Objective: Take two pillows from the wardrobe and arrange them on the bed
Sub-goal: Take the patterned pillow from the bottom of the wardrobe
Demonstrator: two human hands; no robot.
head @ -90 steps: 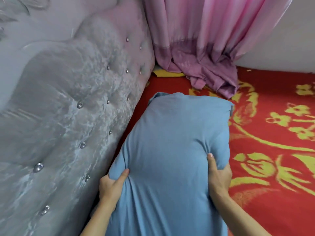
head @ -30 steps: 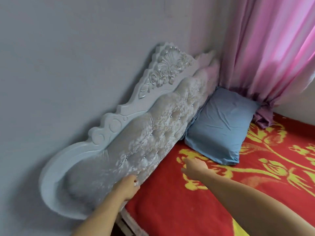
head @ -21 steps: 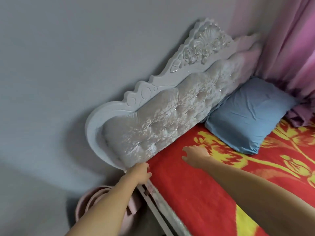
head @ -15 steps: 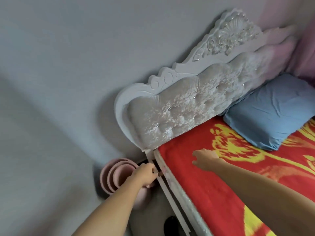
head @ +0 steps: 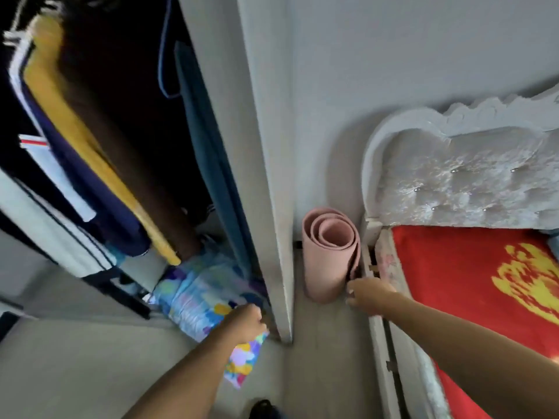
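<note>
The wardrobe [head: 266, 176] stands open on the left, with clothes hanging inside. At its bottom lies a pillow with a colourful patchwork print [head: 196, 294], one corner sticking out over the floor. My left hand [head: 245, 322] lies on that pillow's right edge beside the wardrobe's side panel; its fingers are hidden behind the back of the hand. My right hand [head: 367, 293] hovers with loosely curled fingers and nothing in it, at the corner of the bed frame. The bed [head: 472, 285] with its red and yellow blanket is on the right. A sliver of the blue pillow [head: 555, 246] shows at the right edge.
A rolled pink mat [head: 329, 255] stands upright on the floor between the wardrobe panel and the bed's corner. The tufted silver headboard [head: 465, 182] leans on the grey wall. Yellow, navy and white garments [head: 75, 164] hang in the wardrobe. A dark object [head: 264, 408] sits at the bottom edge.
I let go of the blue pillow, left by the headboard, and turned left to the wardrobe. My left hand moved from the bed's corner onto the patterned pillow; my right hand trails at the bed frame.
</note>
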